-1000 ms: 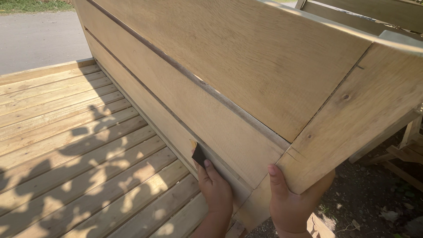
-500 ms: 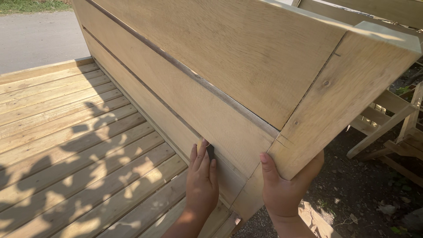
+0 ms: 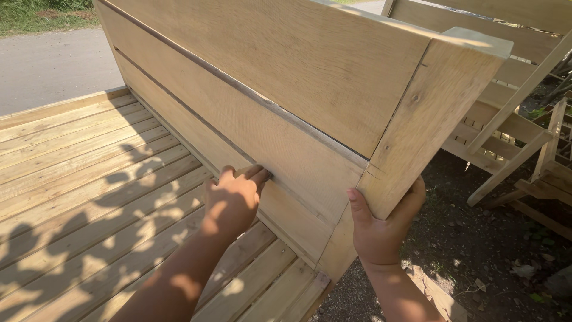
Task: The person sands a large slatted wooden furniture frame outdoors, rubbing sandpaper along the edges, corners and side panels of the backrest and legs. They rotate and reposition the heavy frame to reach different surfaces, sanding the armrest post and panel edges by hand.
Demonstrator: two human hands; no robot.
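Panel point(image 3: 268, 113) stands tilted on the deck point(image 3: 77, 173), long axis running 10 to 4 o'clock. Right hand point(image 3: 381, 229) clamps its end post point(image 3: 429, 119) at 4 o'clock; left hand point(image 3: 232, 200), nearer centre, presses fingertips point(image 3: 259, 173) into the board gap.

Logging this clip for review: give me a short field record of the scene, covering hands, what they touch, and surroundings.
setting: outdoors, sunlit wooden deck
main object: tilted wooden panel of planks with an end post
left hand: fingers pressed into the gap between two planks
right hand: gripping the lower end of the end post
behind: more wooden frames on bare ground
far left: paved road and grass
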